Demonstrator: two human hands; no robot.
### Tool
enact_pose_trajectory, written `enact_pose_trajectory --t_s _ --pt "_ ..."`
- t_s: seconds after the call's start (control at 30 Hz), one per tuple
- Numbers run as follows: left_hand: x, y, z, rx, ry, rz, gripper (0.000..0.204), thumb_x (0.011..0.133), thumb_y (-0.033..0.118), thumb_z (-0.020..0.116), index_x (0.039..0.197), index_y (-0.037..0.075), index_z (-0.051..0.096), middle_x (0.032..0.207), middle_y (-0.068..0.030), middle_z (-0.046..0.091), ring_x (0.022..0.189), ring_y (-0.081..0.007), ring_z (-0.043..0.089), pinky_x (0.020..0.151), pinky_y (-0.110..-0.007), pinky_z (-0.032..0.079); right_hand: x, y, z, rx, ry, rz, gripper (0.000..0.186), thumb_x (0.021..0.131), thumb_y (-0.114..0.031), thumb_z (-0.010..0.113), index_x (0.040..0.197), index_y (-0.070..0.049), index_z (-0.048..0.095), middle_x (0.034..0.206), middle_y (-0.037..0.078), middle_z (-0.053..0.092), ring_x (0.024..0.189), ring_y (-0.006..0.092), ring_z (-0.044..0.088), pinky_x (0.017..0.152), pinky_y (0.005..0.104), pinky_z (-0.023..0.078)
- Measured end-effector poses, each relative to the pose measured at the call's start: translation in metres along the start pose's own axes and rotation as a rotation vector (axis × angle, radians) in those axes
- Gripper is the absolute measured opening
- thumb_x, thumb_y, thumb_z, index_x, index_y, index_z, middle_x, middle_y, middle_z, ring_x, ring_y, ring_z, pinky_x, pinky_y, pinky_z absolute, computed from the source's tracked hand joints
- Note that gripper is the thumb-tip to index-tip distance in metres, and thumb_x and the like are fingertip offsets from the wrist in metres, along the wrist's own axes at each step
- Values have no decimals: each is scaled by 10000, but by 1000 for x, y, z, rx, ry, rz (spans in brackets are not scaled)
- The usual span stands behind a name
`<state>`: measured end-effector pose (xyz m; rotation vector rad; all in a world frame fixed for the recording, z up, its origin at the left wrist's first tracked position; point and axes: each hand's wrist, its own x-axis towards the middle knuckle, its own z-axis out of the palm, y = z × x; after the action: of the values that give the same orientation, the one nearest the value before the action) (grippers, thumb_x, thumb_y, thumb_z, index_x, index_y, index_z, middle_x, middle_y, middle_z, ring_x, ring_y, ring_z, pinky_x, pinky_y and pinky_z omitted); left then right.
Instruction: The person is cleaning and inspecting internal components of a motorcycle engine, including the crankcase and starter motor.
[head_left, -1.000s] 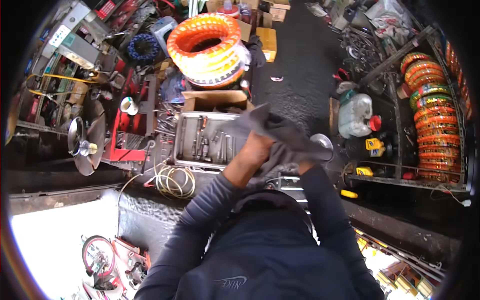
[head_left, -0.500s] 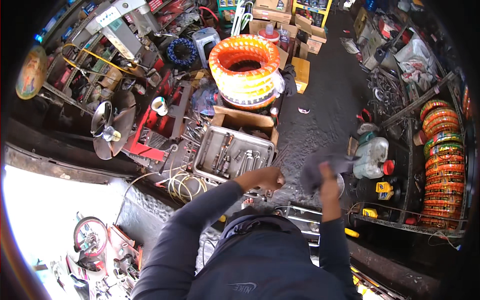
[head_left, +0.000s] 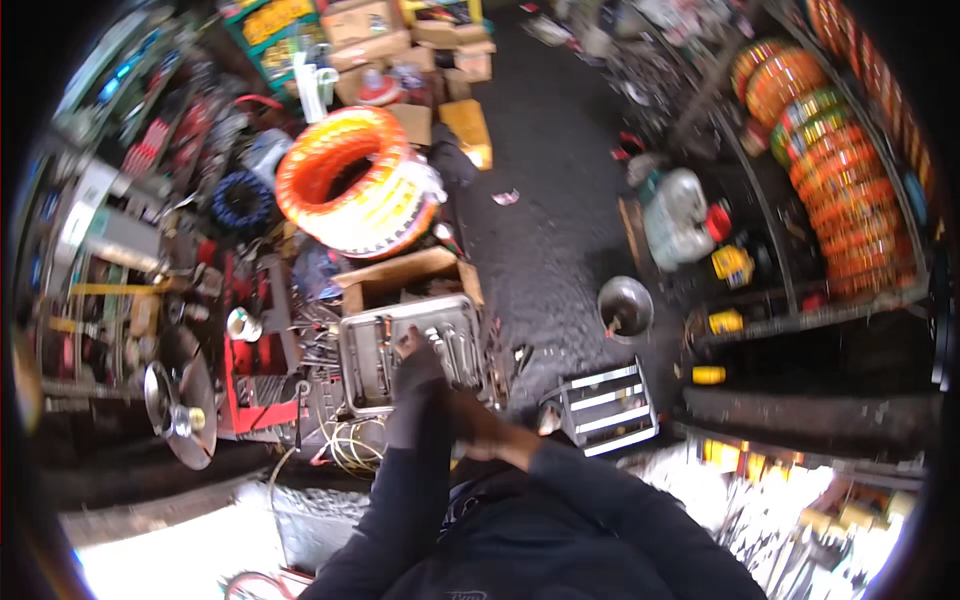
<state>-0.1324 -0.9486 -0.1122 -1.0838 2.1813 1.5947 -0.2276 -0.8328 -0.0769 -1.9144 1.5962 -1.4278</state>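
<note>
My left hand (head_left: pixel 408 343) reaches forward over the near part of a metal tray (head_left: pixel 352 408). Dark grey cloth (head_left: pixel 420 385) covers its back and wrist; only blurred fingertips show past the cloth. My right hand (head_left: pixel 478 428) comes across from the right and closes on the cloth near the left wrist. Inside the tray lie wrenches (head_left: pixel 458 352) and other hand tools, partly hidden by my left hand.
Behind the tray stand an open cardboard box (head_left: pixel 405 270) and a stack of wrapped orange and white tyres (head_left: pixel 350 190). To the right are a metal bowl (head_left: pixel 626 308), a small metal rack (head_left: pixel 608 408), a clear jug (head_left: pixel 678 220) and shelved tyres (head_left: pixel 850 200). A red metal stand (head_left: pixel 240 390) is left.
My right hand has brought the cloth from the right side across to my left hand, which it now covers. The view has turned, so the tray and tyres appear farther left.
</note>
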Motion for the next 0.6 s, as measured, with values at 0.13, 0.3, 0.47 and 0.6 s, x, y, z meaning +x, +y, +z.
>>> enact_pose_trajectory --t_s 0.13,0.3,0.47,0.6 --pt "-39 -18 49 -1184 511 280 549 900 469 630 1234 36 572 1062 -114 669 997 -244 641 872 -367 536 27 -27 -35 239 -379 852 418 859 -136 613 1259 -51 522 1185 174 614 1155 260 583 933 366 483" --pt "-28 23 73 -1474 154 -108 407 901 341 671 1123 1 635 1009 -117 697 873 -230 685 789 -379 560 -33 -27 -54 -61 -393 579 299 782 -63 645 1079 -69 605 916 135 672 843 335 679 726 423 554" --pt "-122 -248 -2 -1126 717 -467 418 938 374 583 1103 -5 649 981 -104 688 855 -229 686 704 -356 566 -75 -34 -32 157 -166 441 208 760 -60 724 963 -75 683 807 63 690 707 254 694 610 336 560" --pt "-121 -208 -28 -1001 786 -497 343 998 222 475 1286 57 560 1159 -110 653 1039 -213 656 841 -333 566 -205 119 -13 511 77 1164 124 890 -163 657 972 -71 669 869 62 702 744 165 684 665 282 545"
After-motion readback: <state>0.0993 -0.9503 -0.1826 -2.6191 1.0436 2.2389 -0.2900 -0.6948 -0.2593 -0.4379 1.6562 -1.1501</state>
